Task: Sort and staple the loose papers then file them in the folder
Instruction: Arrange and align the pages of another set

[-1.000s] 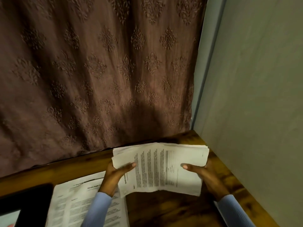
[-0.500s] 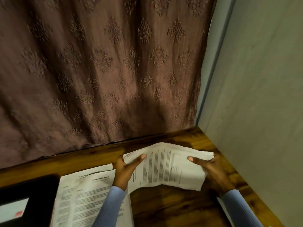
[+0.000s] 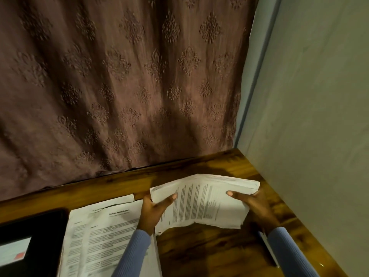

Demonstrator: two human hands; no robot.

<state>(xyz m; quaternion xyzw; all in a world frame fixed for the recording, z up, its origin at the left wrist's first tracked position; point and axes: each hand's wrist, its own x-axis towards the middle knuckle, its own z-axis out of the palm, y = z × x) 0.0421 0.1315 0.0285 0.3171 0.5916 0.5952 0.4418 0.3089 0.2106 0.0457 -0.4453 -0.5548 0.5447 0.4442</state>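
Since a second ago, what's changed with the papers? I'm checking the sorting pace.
The stack of papers, flat a second ago, now arches upward in the middle as both hands press its ends inward. The left hand and right hand keep gripping it. The printed sheets on the table stay put.

Both arms wear long, finely ribbed light-blue sleeves (image 3: 131,254) that end at the wrists.

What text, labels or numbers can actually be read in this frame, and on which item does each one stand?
"Sample Health Report": heading on the top sheet of the flat papers on the table, slightly blurred, so a probable reading.
Flat papers, body text: too small and blurred.
Held stack of papers, gripped by left hand and right hand: printed lines, unreadable.
Dark folder: pale insert, no legible text.
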